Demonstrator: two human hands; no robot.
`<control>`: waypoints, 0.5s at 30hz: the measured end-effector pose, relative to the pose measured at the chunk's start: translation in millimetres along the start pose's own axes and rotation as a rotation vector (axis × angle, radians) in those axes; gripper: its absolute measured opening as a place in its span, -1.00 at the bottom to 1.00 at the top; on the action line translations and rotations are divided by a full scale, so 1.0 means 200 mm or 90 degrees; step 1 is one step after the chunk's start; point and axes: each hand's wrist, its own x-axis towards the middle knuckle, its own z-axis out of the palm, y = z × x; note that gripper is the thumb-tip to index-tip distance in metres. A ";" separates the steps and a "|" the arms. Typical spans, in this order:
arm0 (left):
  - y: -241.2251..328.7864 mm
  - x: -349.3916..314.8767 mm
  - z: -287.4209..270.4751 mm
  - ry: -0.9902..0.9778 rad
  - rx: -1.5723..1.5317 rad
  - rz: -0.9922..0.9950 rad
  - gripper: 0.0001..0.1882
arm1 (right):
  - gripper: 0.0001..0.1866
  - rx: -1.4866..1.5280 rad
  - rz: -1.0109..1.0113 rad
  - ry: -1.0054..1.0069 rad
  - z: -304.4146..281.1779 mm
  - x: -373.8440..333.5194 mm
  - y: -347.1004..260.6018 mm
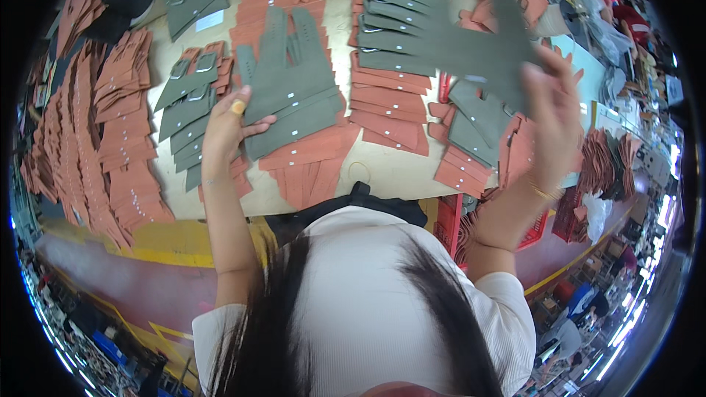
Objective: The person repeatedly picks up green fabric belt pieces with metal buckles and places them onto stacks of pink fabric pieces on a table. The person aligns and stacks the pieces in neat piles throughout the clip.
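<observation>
My right hand (551,114), smeared by motion, grips the edge of a dark green flat panel (478,51) with long strap-like arms, raised above the right of the table. My left hand (229,126) pinches the left edge of a stack of similar green panels (290,95), thumb on top; a yellow cover sits on one finger. Each panel there carries a small white tag. Under that stack lie rust-orange panels (316,151). Beside my left wrist is an overlapping row of green buckled pieces (187,114).
Fanned rust-orange panels (121,143) cover the table's left side. A column of green and orange buckled pieces (393,51) runs up the middle. More green pieces (474,129) lie at right. A red crate (531,231) stands below the table's right edge. Other people work at far right.
</observation>
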 end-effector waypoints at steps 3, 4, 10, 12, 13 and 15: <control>0.02 0.00 0.02 0.010 -0.013 -0.012 -0.22 | -0.74 0.199 0.079 -0.167 0.47 -0.05 0.15; 0.03 -0.01 0.02 0.004 -0.031 0.001 -0.19 | -0.74 0.237 0.125 -0.215 0.68 -0.07 0.20; 0.03 -0.01 0.05 0.017 0.012 0.003 -0.36 | -0.71 0.216 0.301 -0.392 1.13 -0.17 0.38; 0.02 0.00 0.06 0.025 0.066 0.003 -0.47 | -0.71 0.159 0.297 -0.423 1.12 -0.16 0.41; 0.02 0.01 0.06 0.031 0.094 -0.007 -0.52 | -0.71 0.082 0.202 -0.390 1.10 -0.16 0.42; 0.02 0.01 0.06 0.025 0.095 -0.007 -0.59 | -0.69 -0.060 0.006 -0.307 1.04 -0.18 0.43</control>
